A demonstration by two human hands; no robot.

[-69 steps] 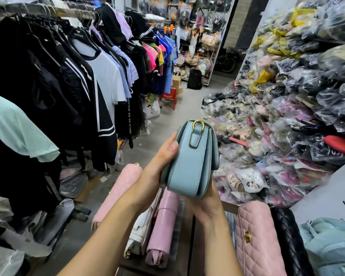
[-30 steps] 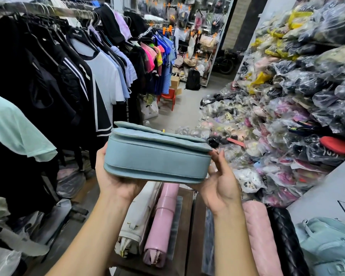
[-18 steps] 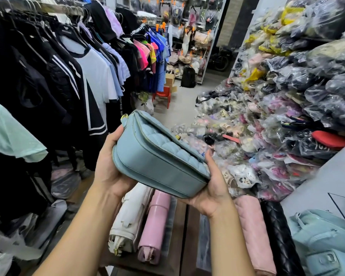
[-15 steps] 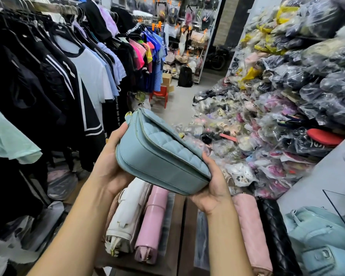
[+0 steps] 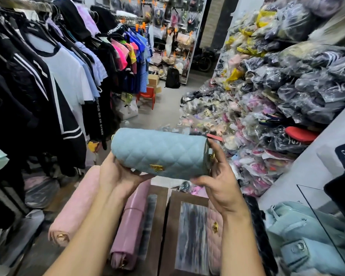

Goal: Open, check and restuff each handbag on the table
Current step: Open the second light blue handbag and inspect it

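I hold a light blue quilted handbag up in front of me, its quilted flap with a gold clasp facing me. My left hand grips its left end from below, fingers curled under the bag. My right hand grips the right end, thumb under the lower edge and fingers up its side. The flap is closed. Below my arms, on the wooden table, lie a pale pink bag, a mauve bag and a pink quilted bag.
A black quilted bag and light blue bags lie at the right. A clothes rack fills the left side. Plastic-wrapped goods are heaped on the right. A floor aisle runs ahead with a red chair.
I have turned the blue bag from its edge and underside round to its quilted front, so the gold clasp faces me. Both hands shifted their hold at its ends.
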